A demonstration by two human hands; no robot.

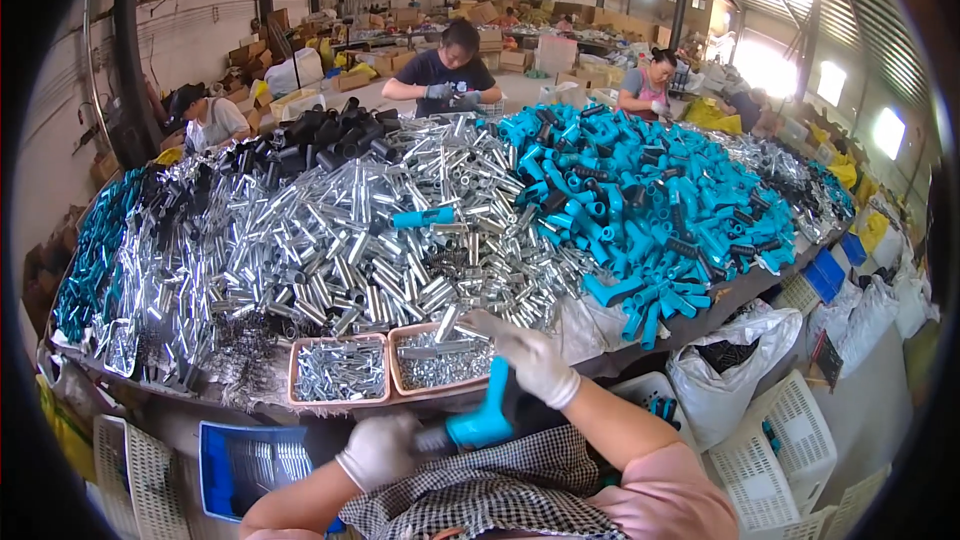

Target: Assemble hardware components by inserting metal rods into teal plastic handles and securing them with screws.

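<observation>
My left hand [380, 452], in a white glove, is closed around the dark end of a teal pistol-shaped plastic housing [483, 422]. The housing lies across the front of my checked apron, its other leg pointing up. My right hand [538, 360], also gloved in white, reaches over the right parts tray [398, 365]. Its fingertips pinch a short silver metal tube [447, 325], tilted above small metal pieces in the tray; motion blurs the fingers slightly. Beside it stands another tray [294, 380] of small metal parts.
Silver tubes [340, 230] heap across the table, with teal housings [640, 190] to the right and black sleeves [335, 135] behind. A blue crate [212, 510], white baskets [765, 470] and a white sack [740, 390] stand below the near edge. Several people work beyond the piles.
</observation>
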